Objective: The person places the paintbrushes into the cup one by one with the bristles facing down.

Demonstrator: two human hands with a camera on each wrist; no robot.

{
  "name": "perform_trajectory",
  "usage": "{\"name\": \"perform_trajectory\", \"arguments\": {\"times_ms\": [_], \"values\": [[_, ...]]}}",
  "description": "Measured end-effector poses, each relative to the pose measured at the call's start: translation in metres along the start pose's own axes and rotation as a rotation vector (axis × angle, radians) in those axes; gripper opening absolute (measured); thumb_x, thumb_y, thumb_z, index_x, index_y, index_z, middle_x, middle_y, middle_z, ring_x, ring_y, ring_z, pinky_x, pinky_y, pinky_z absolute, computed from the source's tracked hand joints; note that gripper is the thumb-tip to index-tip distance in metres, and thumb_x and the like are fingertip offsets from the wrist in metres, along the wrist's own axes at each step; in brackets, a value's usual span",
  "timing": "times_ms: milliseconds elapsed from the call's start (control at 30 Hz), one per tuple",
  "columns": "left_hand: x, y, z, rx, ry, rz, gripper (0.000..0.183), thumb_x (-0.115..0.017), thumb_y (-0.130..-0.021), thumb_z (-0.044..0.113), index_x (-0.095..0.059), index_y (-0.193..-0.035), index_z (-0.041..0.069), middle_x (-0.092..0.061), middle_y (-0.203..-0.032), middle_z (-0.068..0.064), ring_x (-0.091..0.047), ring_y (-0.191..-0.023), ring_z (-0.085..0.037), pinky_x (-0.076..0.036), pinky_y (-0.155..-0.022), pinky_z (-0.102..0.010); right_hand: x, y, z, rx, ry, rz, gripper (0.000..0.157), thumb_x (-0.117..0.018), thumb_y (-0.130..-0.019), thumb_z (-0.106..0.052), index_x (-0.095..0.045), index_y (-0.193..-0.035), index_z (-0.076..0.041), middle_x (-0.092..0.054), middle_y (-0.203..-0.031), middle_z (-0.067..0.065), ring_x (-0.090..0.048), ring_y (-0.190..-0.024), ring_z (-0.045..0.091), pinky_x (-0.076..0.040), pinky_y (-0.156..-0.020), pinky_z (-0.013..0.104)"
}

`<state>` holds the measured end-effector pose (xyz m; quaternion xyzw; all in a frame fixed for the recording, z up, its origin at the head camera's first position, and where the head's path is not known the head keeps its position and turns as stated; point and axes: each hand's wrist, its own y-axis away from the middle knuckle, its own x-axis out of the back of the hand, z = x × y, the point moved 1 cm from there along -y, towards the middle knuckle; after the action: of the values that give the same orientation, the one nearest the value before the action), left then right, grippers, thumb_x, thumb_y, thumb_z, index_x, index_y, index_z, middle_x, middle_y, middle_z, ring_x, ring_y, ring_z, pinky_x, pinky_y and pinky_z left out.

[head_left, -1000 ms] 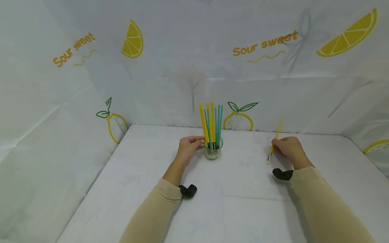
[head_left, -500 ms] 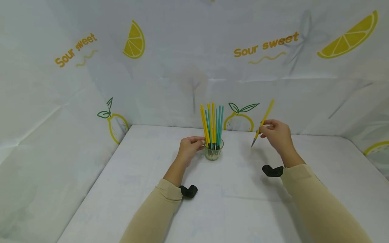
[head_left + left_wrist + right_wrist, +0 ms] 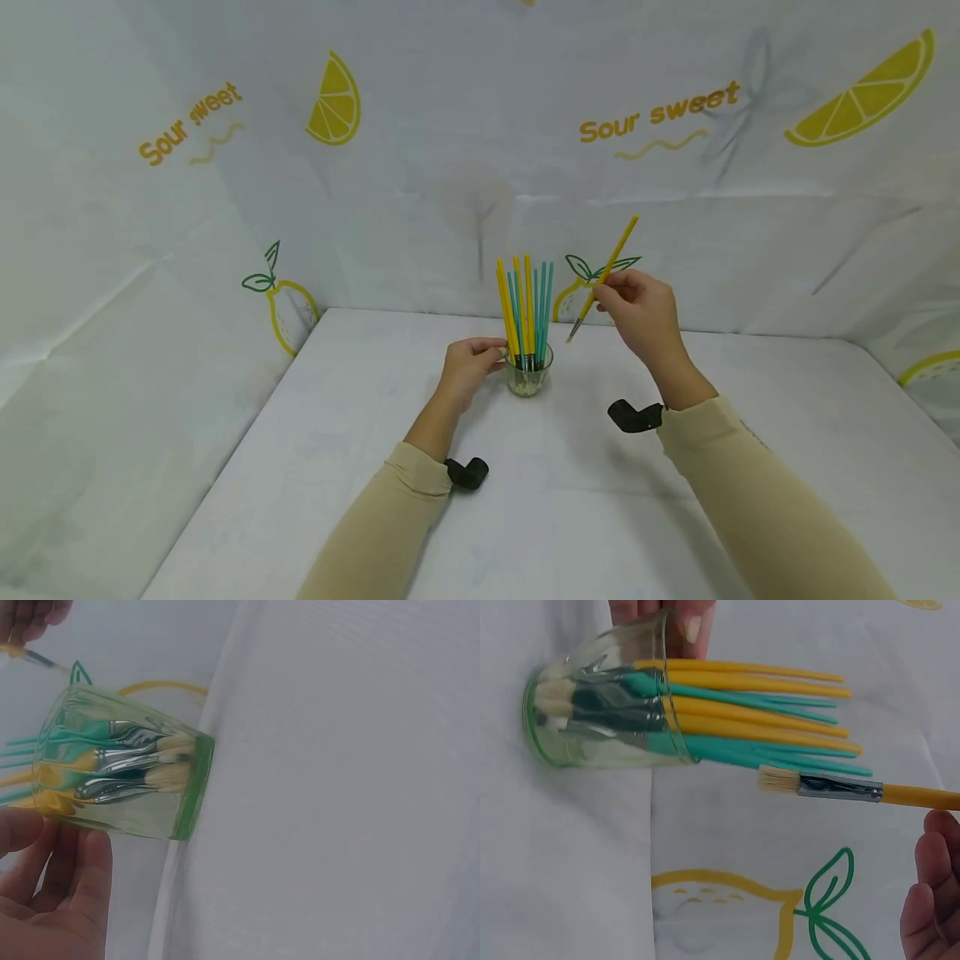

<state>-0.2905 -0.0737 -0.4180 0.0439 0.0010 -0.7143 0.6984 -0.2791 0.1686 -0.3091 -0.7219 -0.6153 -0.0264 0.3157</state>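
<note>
Brushes: several already bristle-down in glass cup, which my left hand steadies; my right hand pinches one yellow brush, not yet in.

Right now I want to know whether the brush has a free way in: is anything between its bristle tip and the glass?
Nothing: in the right wrist view only bare white cloth shows between the brush tip and the glass.
</note>
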Motion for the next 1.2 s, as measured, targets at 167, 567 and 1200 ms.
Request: {"name": "perform_trajectory", "arguments": {"times_ms": [167,567,1200], "values": [[0.000,0.001,0.001,-0.005,0.001,-0.007,0.019,-0.063,-0.092,0.006,-0.073,-0.105,-0.003,-0.069,-0.112,-0.014,-0.069,-0.095,-0.018,-0.060,-0.087,-0.032,-0.015,0.002,-0.009,0.037,-0.023,-0.009,0.032,-0.062,-0.096,-0.029,-0.068,-0.106,0.001,-0.071,-0.100,0.015,-0.066,-0.077,0.012,-0.056,-0.070,0.015],[0.000,0.001,0.000,-0.006,-0.001,-0.010,0.020,-0.063,-0.091,0.006,-0.073,-0.106,-0.003,-0.069,-0.111,-0.013,-0.069,-0.093,-0.018,-0.060,-0.086,-0.032,-0.046,0.007,0.009,-0.013,0.043,-0.112,0.026,-0.064,-0.095,-0.033,-0.072,-0.096,-0.008,-0.072,-0.088,0.008,-0.064,-0.077,0.022,-0.054,-0.065,0.029],[0.000,0.000,-0.001,-0.011,-0.011,-0.008,0.019,-0.063,-0.092,0.008,-0.073,-0.105,-0.002,-0.069,-0.112,-0.014,-0.070,-0.095,-0.019,-0.060,-0.086,-0.032,-0.080,0.017,0.029,0.005,0.301,-0.161,0.024,-0.067,-0.091,-0.032,-0.074,-0.090,-0.009,-0.071,-0.081,0.007,-0.058,-0.069,0.021,-0.049,-0.058,0.030]]}}
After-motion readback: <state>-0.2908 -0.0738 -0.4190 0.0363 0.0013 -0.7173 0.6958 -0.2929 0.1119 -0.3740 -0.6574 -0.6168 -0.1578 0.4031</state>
